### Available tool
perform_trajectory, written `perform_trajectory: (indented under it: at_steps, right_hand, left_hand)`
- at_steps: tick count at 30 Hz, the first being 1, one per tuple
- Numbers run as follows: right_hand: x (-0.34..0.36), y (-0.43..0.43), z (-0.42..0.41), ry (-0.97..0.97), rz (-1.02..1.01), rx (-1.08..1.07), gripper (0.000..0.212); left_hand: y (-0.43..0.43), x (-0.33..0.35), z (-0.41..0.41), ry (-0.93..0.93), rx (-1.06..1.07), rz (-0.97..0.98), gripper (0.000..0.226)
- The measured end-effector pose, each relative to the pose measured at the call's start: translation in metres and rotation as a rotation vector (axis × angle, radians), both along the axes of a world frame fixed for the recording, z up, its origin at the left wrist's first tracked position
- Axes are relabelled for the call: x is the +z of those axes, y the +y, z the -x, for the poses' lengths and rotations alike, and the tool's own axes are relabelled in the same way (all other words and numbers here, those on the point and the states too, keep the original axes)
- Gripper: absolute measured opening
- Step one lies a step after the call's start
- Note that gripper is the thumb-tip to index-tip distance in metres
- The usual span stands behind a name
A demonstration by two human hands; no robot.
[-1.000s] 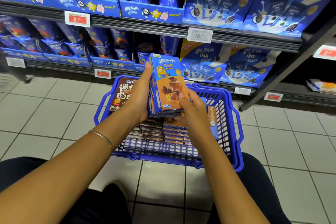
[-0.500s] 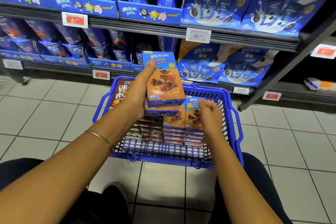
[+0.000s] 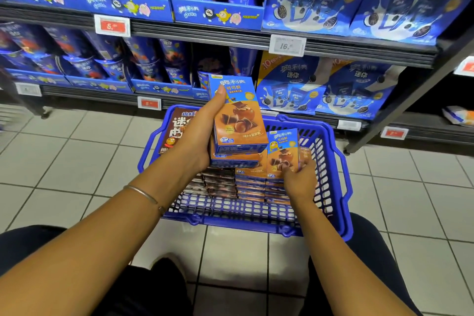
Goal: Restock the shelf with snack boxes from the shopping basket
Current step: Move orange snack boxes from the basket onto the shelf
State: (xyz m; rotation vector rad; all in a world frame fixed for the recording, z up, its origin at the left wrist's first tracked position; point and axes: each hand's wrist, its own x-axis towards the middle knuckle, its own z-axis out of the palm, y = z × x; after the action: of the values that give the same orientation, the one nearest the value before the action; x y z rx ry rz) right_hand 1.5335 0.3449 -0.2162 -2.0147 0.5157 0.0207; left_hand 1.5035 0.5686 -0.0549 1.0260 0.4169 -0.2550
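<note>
left hand (image 3: 202, 133) and right hand (image 3: 300, 182) are seen bare, as are both forearms up to the frame edge. a thin plain silver-toned metal bangle (image 3: 143, 194) is worn on the left wrist. dark plain trousers (image 3: 372, 238) are worn, seen over both knees; fabric detail can't be made out.
</note>
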Motion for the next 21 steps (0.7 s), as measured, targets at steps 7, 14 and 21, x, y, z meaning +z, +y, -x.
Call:
perform_trajectory:
  at_steps: [7,14,21]
  right_hand:
    - [0.071,0.011,-0.004,-0.141,-0.556,-0.226,0.029]
    - [0.161,0.038,0.009,-0.224,-0.84,0.073,0.033]
    - [0.174,0.061,0.031,-0.184,-0.642,0.21,0.034]
  left_hand:
    - [-0.002,-0.002,-0.002,0.065,0.053,0.006,0.038]
    - [-0.007,-0.001,-0.003,0.074,0.018,-0.067,0.046]
    - [-0.009,0.0,-0.002,0.03,0.046,-0.115,0.076]
